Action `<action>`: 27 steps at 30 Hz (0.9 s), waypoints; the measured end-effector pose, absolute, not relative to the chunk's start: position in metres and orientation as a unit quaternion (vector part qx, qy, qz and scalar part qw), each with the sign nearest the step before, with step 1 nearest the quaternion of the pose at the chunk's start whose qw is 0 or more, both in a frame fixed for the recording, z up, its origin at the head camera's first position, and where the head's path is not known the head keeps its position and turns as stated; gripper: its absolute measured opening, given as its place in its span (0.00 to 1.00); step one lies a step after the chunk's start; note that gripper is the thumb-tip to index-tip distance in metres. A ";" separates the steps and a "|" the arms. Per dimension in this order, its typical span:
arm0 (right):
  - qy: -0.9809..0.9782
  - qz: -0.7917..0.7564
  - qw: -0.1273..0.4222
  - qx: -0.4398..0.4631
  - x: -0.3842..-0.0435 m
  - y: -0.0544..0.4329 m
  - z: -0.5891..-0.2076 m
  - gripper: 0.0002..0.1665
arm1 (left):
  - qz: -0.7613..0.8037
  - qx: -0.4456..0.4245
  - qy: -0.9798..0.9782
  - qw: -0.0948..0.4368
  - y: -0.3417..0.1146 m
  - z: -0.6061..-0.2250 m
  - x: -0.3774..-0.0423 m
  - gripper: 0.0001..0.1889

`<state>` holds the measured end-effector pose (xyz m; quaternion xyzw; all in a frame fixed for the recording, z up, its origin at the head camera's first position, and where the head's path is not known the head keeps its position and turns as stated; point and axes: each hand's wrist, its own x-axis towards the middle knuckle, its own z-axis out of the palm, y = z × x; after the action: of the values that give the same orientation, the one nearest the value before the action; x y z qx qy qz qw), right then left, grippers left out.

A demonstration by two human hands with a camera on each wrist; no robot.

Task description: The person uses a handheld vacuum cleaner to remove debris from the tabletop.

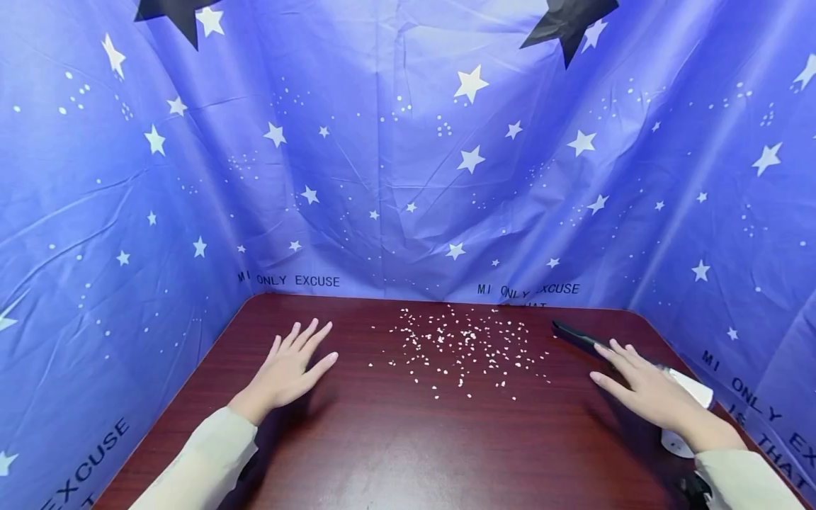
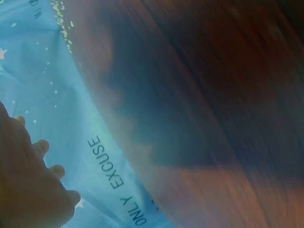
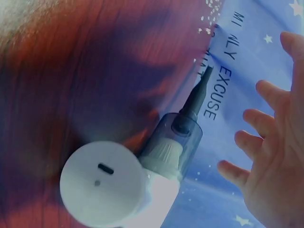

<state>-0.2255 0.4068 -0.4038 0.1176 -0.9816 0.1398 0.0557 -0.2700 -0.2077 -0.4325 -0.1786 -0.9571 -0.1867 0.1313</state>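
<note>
Many small white scraps (image 1: 468, 338) lie scattered over the far middle of the dark red table. On the right side lies a handheld vacuum cleaner (image 1: 691, 387) with a black nozzle (image 1: 574, 336) pointing toward the far edge. The right wrist view shows its see-through dust cup (image 3: 161, 142), pleated filter and round white end (image 3: 102, 185). My right hand (image 1: 659, 400) is held above the vacuum, fingers spread, apart from it, and partly hides it in the head view. To the left of the scraps, my left hand (image 1: 280, 375) hovers over the table with fingers spread, holding nothing.
Blue star-printed cloth (image 1: 395, 177) hangs along the back and both sides of the table (image 1: 408, 446). Two black stars (image 1: 570, 25) show at the top. A black object (image 1: 695, 489) sits beneath the right sleeve at the lower right.
</note>
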 end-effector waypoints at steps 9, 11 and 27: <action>-0.958 0.169 0.150 0.175 -0.216 0.429 -0.407 0.35 | -0.301 -0.195 -0.929 0.093 -0.184 -0.432 -0.273 0.33; -0.955 0.156 0.179 0.178 -0.214 0.435 -0.407 0.32 | -0.334 -0.192 -0.920 0.078 -0.178 -0.432 -0.274 0.33; -0.977 0.128 0.164 0.043 -0.194 0.477 -0.414 0.25 | -0.450 -0.191 -0.872 0.024 -0.128 -0.441 -0.278 0.29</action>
<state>-0.1936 0.4771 -0.4141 0.0434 -0.9772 0.1275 0.1641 -0.2781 -0.1276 -0.4413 -0.1908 -0.8723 -0.4495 0.0239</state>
